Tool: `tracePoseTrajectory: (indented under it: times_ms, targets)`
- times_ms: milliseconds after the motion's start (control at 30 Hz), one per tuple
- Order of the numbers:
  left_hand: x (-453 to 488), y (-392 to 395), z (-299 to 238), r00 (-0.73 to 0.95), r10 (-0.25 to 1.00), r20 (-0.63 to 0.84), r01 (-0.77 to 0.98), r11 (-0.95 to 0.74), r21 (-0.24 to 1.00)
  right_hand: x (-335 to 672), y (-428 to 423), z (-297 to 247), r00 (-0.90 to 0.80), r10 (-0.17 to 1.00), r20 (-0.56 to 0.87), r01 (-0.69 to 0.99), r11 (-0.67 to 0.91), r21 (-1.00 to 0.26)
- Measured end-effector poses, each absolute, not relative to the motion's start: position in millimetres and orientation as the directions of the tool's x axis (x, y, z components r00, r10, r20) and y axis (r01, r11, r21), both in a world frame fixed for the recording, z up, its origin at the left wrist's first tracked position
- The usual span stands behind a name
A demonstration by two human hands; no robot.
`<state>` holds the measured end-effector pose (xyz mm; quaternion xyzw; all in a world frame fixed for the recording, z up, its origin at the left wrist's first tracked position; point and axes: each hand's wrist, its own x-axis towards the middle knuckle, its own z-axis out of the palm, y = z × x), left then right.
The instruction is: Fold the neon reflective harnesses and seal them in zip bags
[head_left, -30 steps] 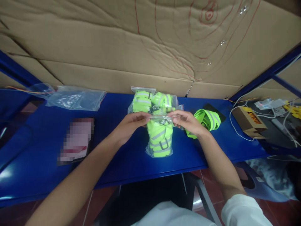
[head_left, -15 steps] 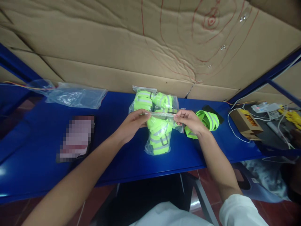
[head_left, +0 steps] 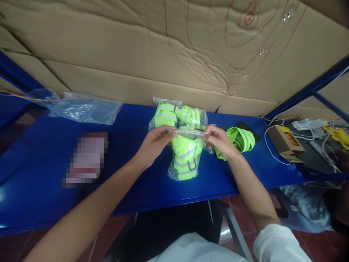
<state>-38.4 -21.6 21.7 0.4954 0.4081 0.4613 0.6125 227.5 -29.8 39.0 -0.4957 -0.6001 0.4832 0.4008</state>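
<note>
My left hand [head_left: 154,143] and my right hand [head_left: 218,140] pinch the two ends of the top edge of a clear plastic bag [head_left: 185,156]. The bag hangs between them over the blue table [head_left: 136,182] and holds a folded neon-green reflective strap with a dark buckle. Behind it lies a second filled bag [head_left: 177,114] of the same green straps. A loose green reflective strap [head_left: 241,140] lies just right of my right hand.
A heap of empty clear bags [head_left: 84,111] sits at the back left. A blurred flat object [head_left: 85,160] lies left of centre. A dark flat item [head_left: 252,131], a small cardboard box [head_left: 285,143] and white cables [head_left: 313,134] are at the right. Cardboard sheets [head_left: 163,54] line the back.
Both hands keep their hold on the bag's top edge and have hardly shifted. The view has moved slightly.
</note>
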Motion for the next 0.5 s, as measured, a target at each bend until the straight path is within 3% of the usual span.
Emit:
tracePoseTrajectory:
  times_ms: [267, 500]
  targets:
    - [-32.0, -28.8, 21.9, 0.201, 0.978, -0.052, -0.174, 0.088, 0.981, 223.5, -32.0, 39.3, -0.207, 0.978, 0.015, 0.211, 0.06, -0.976]
    - [-31.1, -29.1, 18.5, 0.126, 0.991, 0.044, -0.097, -0.032, 0.995, 224.5, -33.8, 43.4, -0.264, 0.964, 0.018, 0.241, 0.084, -0.967]
